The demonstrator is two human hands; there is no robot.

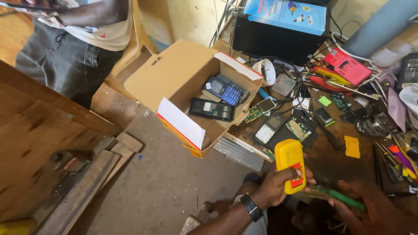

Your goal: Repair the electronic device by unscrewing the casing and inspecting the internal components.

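Left hand [278, 185] clamped around yellow phone [290, 164]; right hand [370, 204] just beside, gripping green-handled screwdriver [342, 198], over cluttered counter [331, 156].

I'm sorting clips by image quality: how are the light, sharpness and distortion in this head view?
Head view: soft daylight, no harsh glare; yellow phone in the left hand is sharp; right hand with the green screwdriver sits in shadow; wide-angle bending at the edges.
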